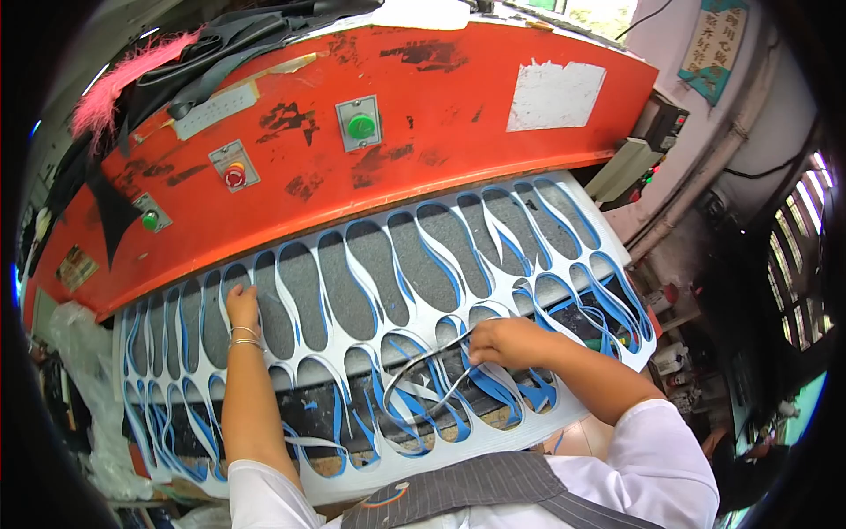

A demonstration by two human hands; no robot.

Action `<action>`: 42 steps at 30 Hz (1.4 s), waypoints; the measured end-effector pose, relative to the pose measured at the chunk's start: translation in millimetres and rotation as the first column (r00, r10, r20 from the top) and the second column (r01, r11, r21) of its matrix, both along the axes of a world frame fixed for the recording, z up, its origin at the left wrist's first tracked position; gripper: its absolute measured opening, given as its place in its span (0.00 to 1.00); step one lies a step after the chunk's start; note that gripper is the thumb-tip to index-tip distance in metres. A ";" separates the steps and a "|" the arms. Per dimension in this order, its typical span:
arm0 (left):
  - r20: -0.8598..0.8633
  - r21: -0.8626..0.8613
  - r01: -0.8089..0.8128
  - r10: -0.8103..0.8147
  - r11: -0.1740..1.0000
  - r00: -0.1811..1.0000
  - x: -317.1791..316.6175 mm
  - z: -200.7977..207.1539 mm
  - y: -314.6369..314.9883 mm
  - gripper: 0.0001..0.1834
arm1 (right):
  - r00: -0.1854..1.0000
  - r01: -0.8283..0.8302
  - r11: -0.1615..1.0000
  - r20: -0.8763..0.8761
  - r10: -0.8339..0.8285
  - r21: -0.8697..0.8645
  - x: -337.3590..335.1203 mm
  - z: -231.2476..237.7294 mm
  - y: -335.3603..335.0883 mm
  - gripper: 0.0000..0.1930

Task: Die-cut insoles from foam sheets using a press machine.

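The right hand (495, 342) clamps a thin, dark, metal-looking elongated loop (429, 353) at its left; I can't tell whether the left hand (242, 309), on the hole-filled white-and-blue sheet (502, 289) under both, pinches; positioning seems underway, the loop next needing steady alignment.

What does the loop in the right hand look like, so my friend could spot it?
Find the big red machine, then the white and blue sheet full of holes in front of it. Over the sheet's lower half, the right hand holds a loop. Unlike the sheet's white and blue, it's one thin, dark band.
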State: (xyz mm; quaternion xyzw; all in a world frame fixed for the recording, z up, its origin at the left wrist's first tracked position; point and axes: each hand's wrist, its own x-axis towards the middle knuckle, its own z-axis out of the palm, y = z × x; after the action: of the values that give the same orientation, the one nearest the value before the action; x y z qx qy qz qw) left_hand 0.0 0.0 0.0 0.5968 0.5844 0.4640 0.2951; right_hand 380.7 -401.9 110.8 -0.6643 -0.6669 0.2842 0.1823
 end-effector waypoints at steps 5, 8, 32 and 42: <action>0.034 -0.453 0.136 -0.135 0.881 0.990 72.6 18.9 36.7 0.17 | 0.793 0.561 0.792 0.117 -0.598 0.241 61.5 -21.2 80.2 0.25; -0.048 -0.333 0.131 -0.155 0.934 0.987 89.1 26.4 54.7 0.13 | 0.526 0.820 0.560 0.230 -0.819 0.116 102.3 -52.8 140.4 0.36; -0.859 -0.276 0.124 -0.303 0.953 0.412 37.6 67.3 -91.9 0.22 | 0.604 0.748 0.659 0.493 -0.626 -0.079 81.1 -78.0 68.1 0.26; -0.866 -0.318 0.002 -0.291 0.948 0.405 -7.2 71.7 -204.9 0.21 | 0.681 0.657 0.751 0.476 -0.556 -0.064 30.2 -72.8 -36.1 0.26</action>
State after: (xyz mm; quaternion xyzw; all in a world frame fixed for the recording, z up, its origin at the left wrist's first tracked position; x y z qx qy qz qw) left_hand -7.2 -204.9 71.7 0.7556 0.6517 -0.0419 0.0512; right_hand 410.9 -438.1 38.0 -0.9100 -0.3922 0.1290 0.0378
